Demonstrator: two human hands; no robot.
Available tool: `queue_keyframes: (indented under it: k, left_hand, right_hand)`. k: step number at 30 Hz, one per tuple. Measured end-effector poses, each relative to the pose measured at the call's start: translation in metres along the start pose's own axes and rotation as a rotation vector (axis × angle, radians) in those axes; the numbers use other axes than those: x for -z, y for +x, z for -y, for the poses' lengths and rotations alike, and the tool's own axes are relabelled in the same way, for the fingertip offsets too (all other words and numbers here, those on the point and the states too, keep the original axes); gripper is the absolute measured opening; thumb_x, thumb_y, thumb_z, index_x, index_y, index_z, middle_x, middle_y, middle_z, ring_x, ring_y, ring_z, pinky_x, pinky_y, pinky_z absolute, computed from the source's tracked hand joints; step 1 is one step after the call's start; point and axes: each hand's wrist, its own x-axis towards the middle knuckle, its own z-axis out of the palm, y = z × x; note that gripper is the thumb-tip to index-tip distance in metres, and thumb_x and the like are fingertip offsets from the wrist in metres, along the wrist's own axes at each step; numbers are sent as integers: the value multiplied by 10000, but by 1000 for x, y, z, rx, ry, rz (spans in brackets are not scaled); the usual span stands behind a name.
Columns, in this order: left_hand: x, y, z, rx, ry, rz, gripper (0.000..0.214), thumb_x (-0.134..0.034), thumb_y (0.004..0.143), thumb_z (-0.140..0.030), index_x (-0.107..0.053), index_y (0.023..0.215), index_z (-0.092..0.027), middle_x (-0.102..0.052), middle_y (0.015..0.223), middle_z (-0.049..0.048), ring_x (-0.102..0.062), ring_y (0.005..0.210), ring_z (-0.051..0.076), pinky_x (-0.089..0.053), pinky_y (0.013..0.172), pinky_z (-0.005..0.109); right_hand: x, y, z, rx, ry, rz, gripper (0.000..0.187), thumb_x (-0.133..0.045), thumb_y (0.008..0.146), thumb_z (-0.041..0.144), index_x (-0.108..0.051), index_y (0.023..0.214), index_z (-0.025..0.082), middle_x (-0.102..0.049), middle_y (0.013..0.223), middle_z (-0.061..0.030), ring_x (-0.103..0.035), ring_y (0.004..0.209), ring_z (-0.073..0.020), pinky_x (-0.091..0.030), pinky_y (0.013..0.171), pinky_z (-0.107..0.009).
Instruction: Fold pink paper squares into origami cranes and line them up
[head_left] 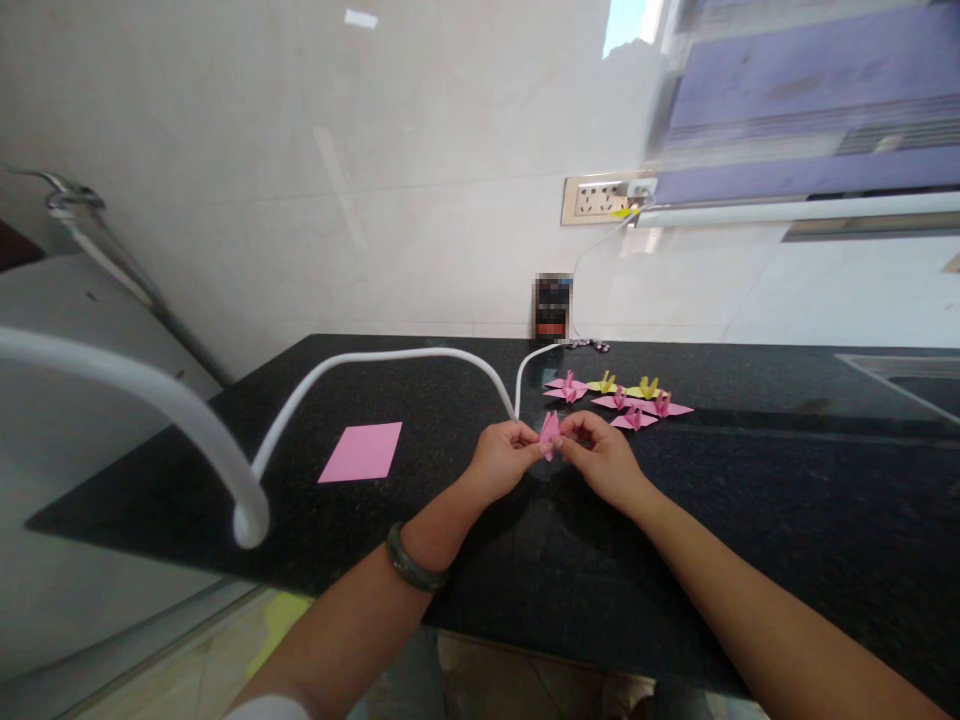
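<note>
L hand (506, 462) & R hand (606, 464) together pinch a small folded pink paper (550, 436) btwn fingertips, over a blk worktop (787, 490). A flat pink sheet (362, 453) lies apart, to their L. Paper cranes (635, 419) (mostly pink, w/ 2 yellow) sit nr R hand, just beyond it.

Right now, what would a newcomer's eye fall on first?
Probably the folded pink paper, pinched between the left hand and right hand over the dark counter. Just beyond, to the right, sit pink and yellow paper cranes. At left, a white tube curves in, and a pink sheet lies flat.
</note>
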Motion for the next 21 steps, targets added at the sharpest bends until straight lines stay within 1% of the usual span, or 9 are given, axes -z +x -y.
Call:
queue_keyframes:
  k: [2, 5, 8, 12, 17, 21]
  left_hand:
    - [0, 0, -1, 30, -45, -2, 207, -626, 579, -306, -562, 628, -116, -606, 614, 31, -540, 552, 98, -425, 562, 223]
    - [0, 0, -1, 124, -132, -16, 242, -632, 580, -313, -547, 666, -103, -599, 605, 36, -540, 517, 89, -437, 537, 224]
    - [1, 0, -1, 185, -190, 10, 256, -633, 589, -310, -534, 692, -98, -591, 595, 33, -545, 498, 84, -447, 520, 220]
    - [2, -1, -1, 187, -224, 63, 249, -630, 600, -299, -530, 709, -97, -586, 584, 28, -545, 488, 76, -448, 514, 205]
    - [2, -1, -1, 198, -290, 135, 259, -633, 600, -282, -541, 752, -94, -599, 643, 44, -564, 547, 88, -457, 559, 218]
    - [2, -2, -2, 211, -338, 131, 260, -639, 587, -264, -549, 750, -83, -590, 650, 43, -555, 538, 87, -456, 564, 232]
  right_hand:
    - [2, 0, 0, 23, -15, 18, 131, -515, 705, 318, -495, 737, 193, -499, 638, 6, -463, 569, -115, -389, 525, -245]
    - [4, -1, 4, 92, -61, 35, 113, -514, 711, 305, -510, 721, 193, -506, 679, -5, -469, 621, -124, -394, 575, -258]
    - [6, -2, 9, 147, -97, 35, 104, -526, 707, 296, -527, 727, 193, -511, 722, -18, -474, 681, -136, -397, 618, -267]
    - [5, -2, 12, 156, -80, 53, 116, -526, 711, 295, -550, 778, 204, -522, 739, -21, -486, 682, -138, -406, 617, -271]
    - [6, -1, 11, 199, -29, 70, 100, -511, 730, 255, -590, 781, 219, -540, 764, -27, -506, 726, -143, -409, 680, -293]
    - [9, -2, 10, 238, -18, 118, 131, -517, 721, 207, -619, 797, 236, -532, 787, -25, -504, 742, -137, -414, 676, -287]
